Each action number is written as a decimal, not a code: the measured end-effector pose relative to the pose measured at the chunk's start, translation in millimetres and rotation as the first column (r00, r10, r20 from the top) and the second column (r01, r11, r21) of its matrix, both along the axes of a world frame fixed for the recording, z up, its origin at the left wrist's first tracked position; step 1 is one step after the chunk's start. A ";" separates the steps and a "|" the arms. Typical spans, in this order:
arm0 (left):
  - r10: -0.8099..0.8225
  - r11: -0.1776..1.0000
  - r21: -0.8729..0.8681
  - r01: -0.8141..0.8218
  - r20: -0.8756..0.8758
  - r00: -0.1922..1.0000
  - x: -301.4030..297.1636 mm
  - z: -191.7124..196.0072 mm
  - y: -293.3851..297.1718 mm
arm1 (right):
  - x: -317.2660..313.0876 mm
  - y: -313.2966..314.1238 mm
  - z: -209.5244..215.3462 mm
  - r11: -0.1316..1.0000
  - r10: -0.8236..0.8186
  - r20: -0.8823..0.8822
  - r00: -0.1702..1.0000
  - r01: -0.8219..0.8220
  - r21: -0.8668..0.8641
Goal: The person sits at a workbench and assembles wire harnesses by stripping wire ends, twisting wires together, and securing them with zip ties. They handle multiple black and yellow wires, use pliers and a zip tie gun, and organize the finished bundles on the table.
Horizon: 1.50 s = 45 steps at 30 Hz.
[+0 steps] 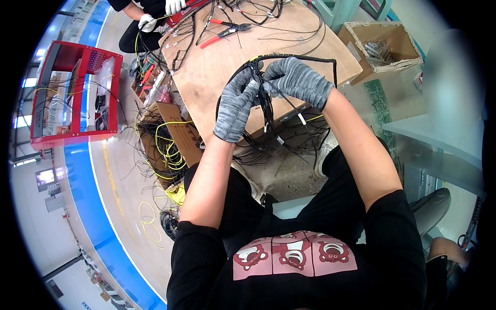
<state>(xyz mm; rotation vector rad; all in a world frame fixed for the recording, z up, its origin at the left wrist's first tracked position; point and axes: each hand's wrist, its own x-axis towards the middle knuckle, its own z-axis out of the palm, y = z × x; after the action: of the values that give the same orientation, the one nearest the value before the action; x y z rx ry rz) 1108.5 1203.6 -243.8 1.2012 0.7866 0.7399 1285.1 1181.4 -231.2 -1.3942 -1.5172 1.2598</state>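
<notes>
Both my hands wear grey knitted gloves and meet over the near part of a wooden tabletop (199,77). My left hand (236,106) is closed on a black cable bundle (266,111), its thumb and fingers around the upper part. From the other side my right hand (297,80) pinches the same bundle, fingertips beside the left ones; exactly what lies between them is hidden. Loose wire ends with white tags (301,118) hang below the hands past the table's near edge. A black sleeved branch arches behind both hands and bends down at the right.
Red-handled cutters (227,33) lie farther back among more wires. At the far left, a person's white-gloved hand (147,22) holds cables. An open cardboard box (356,39) stands at the right, a box of tangled cables (178,129) at the left, beyond it a red cart (77,137).
</notes>
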 end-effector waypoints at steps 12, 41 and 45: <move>-0.069 0.967 0.245 0.077 -0.043 0.997 23.3 13.6 -17.8 | 31.5 -22.1 -3.0 0.979 0.067 -0.372 0.926 -0.133 -0.154; -0.110 0.987 0.134 0.087 0.179 0.978 -3.2 -33.9 16.4 | -39.4 10.8 -27.7 0.946 -0.307 0.376 0.874 0.240 0.216; -0.044 0.995 0.092 0.045 -0.012 0.999 5.2 9.5 -1.5 | -32.2 13.2 -40.9 0.987 -0.092 -0.823 0.560 0.163 0.001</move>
<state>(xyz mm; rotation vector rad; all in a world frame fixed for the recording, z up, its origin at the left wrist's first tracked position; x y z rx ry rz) 1113.6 1202.0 -234.2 1.3030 0.7380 0.7403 1252.9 1194.6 -272.1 -0.6356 -0.7594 1.4409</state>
